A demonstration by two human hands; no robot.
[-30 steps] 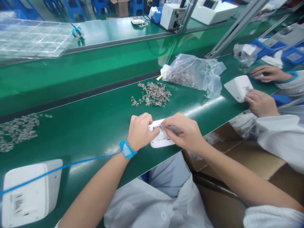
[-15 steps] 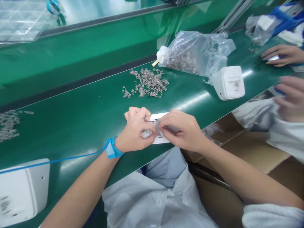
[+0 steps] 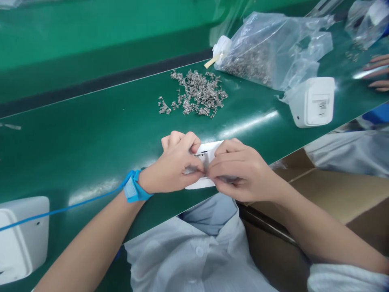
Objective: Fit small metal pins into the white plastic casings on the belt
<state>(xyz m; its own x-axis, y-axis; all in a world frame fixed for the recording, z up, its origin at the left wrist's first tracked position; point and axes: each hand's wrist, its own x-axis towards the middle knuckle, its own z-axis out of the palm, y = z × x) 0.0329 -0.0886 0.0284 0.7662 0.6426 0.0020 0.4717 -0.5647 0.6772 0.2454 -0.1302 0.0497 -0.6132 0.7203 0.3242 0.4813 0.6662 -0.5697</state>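
Closer together now than a moment ago, left hand (image 3: 176, 163) and right hand (image 3: 243, 171) curl shut on a smooth white plastic casing (image 3: 201, 183) over the green bench (image 3: 91, 142). Fingers hide its middle; a small grey piece between them is hard to make out. Loose crimped metal clips (image 3: 194, 94) lie beyond.

left hand (image 3: 173, 162) | right hand (image 3: 243, 172) — both pinching white plastic housing (image 3: 209, 148) | loose metal clips (image 3: 194, 93) on green desk (image 3: 91, 142)

Glossy green belt (image 3: 91, 142), shiny metal clips (image 3: 194, 93), clear plastic bag (image 3: 273, 44)
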